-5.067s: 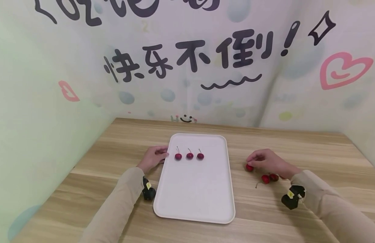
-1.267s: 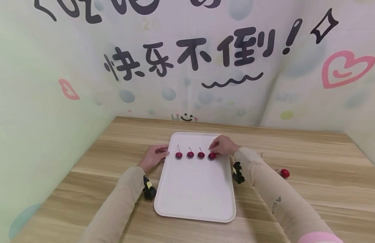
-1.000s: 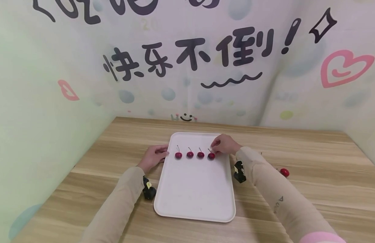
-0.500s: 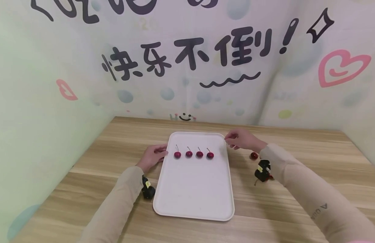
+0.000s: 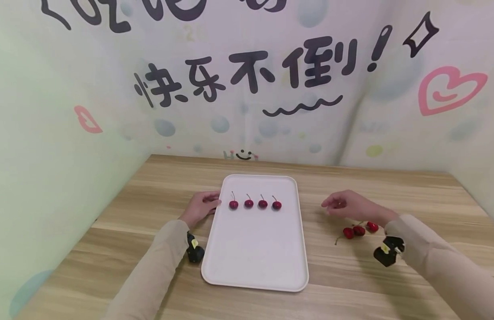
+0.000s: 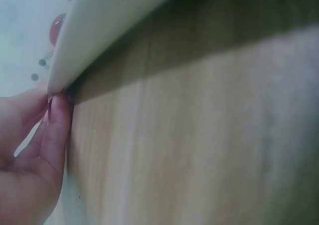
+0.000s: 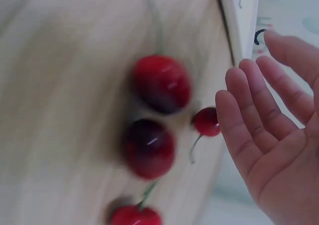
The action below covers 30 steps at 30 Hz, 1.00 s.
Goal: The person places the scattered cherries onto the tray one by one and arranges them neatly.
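A white tray point(image 5: 255, 266) lies on the wooden table with several red cherries in a row near its far end, from the leftmost cherry point(image 5: 233, 204) to the rightmost cherry point(image 5: 276, 205). My left hand point(image 5: 201, 206) rests against the tray's left rim point(image 6: 99, 25), its fingertips point(image 6: 57, 115) touching the edge. My right hand point(image 5: 344, 205) hovers open and empty to the right of the tray, palm point(image 7: 271, 140) showing, fingers straight. Just beside it several loose cherries point(image 5: 359, 230) lie on the table, the nearest a bright red cherry point(image 7: 162, 83) and a darker cherry point(image 7: 149, 147).
Printed walls close in the table at the back and on both sides. A small black camera unit sits at each wrist point(image 5: 195, 252) point(image 5: 387, 254). The tray's near half point(image 5: 255, 249) holds nothing. Bare table point(image 5: 411, 195) stretches to the right.
My right hand let go of the fourth cherry on the tray and swung right, off the tray, to above the loose cherries. The left hand has stayed at the rim.
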Motion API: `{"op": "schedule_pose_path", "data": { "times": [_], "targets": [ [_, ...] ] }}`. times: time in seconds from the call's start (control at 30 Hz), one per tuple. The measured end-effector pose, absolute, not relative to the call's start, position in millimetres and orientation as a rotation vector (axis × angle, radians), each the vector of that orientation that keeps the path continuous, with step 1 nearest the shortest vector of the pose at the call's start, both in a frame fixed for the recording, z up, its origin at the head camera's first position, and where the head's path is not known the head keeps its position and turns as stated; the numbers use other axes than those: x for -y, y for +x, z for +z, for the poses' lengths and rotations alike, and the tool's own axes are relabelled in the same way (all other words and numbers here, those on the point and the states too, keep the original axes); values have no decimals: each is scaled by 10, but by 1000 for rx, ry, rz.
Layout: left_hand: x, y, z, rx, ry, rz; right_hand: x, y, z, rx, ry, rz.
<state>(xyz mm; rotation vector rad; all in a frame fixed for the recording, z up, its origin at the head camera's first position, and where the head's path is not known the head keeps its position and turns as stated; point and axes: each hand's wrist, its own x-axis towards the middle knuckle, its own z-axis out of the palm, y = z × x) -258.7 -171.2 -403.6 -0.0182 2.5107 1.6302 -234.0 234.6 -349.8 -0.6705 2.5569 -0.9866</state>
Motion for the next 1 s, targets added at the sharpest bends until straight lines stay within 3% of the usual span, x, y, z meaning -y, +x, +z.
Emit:
{"op": "schedule_pose_path", "data": {
  "times": [0.37,1.0],
  "targets": [
    [1734,-2585,-4052,-2508,-38,1634,-2531,-2136,-3663,-2455,-845,-976],
    [1699,-2555,-4006,-2523,-19,1629,-2440,-2110,-3766,-2491,-847,-925]
  ]
}}
